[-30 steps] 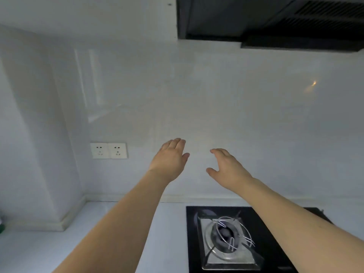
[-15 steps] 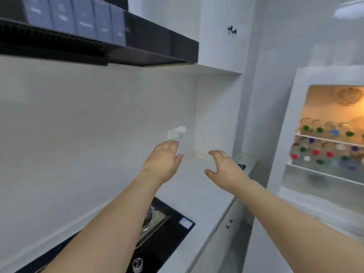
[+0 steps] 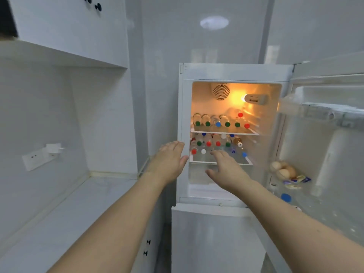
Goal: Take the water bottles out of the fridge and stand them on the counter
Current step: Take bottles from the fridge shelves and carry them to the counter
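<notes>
The white fridge (image 3: 234, 72) stands open with its lamp lit. Several clear water bottles (image 3: 216, 121) lie on the upper shelf, their green, blue and red caps facing me. More water bottles (image 3: 208, 142) lie stacked on the lower shelf. My left hand (image 3: 169, 162) is stretched out with straight fingers at the fridge's left frame and holds nothing. My right hand (image 3: 226, 170) reaches forward, fingers relaxed, just in front of the lower shelf's front edge, empty. The pale counter (image 3: 65, 209) runs along the left.
The fridge door (image 3: 323, 138) hangs open at the right, with eggs (image 3: 282, 170) and packets in its rack. A wall socket with a white plug (image 3: 52, 150) sits above the counter. Wall cabinets (image 3: 71, 26) hang overhead. A closed lower fridge door (image 3: 212, 239) is below.
My view has swung right from the stove and wall to face the open fridge. Both empty hands now reach toward its lower shelf.
</notes>
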A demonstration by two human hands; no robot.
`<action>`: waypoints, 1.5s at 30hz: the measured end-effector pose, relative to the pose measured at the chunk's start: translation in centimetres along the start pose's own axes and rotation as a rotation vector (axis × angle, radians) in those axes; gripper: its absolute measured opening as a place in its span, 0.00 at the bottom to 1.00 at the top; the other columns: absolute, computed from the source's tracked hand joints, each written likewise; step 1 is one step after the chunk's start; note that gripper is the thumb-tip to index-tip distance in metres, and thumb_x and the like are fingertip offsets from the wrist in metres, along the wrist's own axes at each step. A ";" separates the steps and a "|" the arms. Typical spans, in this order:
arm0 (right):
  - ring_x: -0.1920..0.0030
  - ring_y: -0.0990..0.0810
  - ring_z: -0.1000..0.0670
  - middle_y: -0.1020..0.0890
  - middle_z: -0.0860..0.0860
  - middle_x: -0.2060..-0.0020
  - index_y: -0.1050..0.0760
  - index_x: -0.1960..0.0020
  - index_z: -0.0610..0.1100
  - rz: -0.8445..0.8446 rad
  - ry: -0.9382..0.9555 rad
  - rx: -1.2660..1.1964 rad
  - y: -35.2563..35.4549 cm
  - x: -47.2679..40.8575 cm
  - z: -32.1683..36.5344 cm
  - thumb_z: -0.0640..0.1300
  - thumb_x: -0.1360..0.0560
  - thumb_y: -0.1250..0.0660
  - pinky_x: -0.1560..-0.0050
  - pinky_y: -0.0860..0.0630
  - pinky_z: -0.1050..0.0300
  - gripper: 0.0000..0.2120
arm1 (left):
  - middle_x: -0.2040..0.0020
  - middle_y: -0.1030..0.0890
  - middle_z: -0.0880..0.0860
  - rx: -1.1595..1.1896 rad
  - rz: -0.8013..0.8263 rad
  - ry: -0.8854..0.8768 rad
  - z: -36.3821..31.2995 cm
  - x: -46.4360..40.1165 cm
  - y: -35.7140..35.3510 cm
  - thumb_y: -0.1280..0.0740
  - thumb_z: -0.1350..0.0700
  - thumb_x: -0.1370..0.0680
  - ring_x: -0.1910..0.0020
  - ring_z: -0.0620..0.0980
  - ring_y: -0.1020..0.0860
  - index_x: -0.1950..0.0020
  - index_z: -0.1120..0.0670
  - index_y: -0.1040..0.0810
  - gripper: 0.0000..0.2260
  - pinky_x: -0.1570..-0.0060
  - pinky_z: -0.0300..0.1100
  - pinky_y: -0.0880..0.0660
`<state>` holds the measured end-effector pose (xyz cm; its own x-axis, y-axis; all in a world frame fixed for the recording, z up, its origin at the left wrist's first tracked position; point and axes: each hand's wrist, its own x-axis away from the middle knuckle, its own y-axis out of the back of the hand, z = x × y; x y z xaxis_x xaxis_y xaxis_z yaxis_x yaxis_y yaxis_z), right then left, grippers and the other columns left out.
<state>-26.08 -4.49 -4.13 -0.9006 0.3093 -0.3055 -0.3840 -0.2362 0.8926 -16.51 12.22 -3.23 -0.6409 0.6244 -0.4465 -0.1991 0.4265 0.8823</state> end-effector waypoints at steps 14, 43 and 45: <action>0.34 0.29 0.47 0.30 0.49 0.32 0.37 0.28 0.48 -0.136 -0.138 0.046 -0.4 -15.9 -8.0 0.49 0.25 0.34 0.35 0.29 0.50 0.27 | 0.33 0.28 0.53 0.114 -0.005 -0.219 2.3 -19.6 -8.1 0.44 0.50 0.18 0.34 0.53 0.31 0.32 0.55 0.30 0.17 0.35 0.45 0.34; 0.35 0.28 0.45 0.29 0.47 0.31 0.37 0.27 0.47 -0.142 -0.364 0.058 -0.8 -45.9 -32.8 0.51 0.26 0.33 0.37 0.29 0.52 0.30 | 0.29 0.31 0.51 -0.092 0.299 -0.232 -2.3 -55.4 -24.9 0.34 0.38 0.27 0.34 0.53 0.29 0.27 0.50 0.37 0.33 0.41 0.47 0.29; 0.35 0.28 0.45 0.28 0.48 0.32 0.37 0.27 0.48 -0.081 -0.331 0.087 -1.8 -46.9 -33.2 0.53 0.27 0.32 0.37 0.27 0.50 0.32 | 0.27 0.34 0.51 -0.157 0.282 -0.234 -1.4 -55.5 -26.4 0.35 0.38 0.27 0.33 0.54 0.30 0.27 0.50 0.38 0.33 0.40 0.48 0.29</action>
<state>10.07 -49.21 -2.38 -0.7474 0.6093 -0.2650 -0.4195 -0.1234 0.8993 23.30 -34.59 -1.51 -0.5039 0.8427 -0.1897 -0.1621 0.1234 0.9790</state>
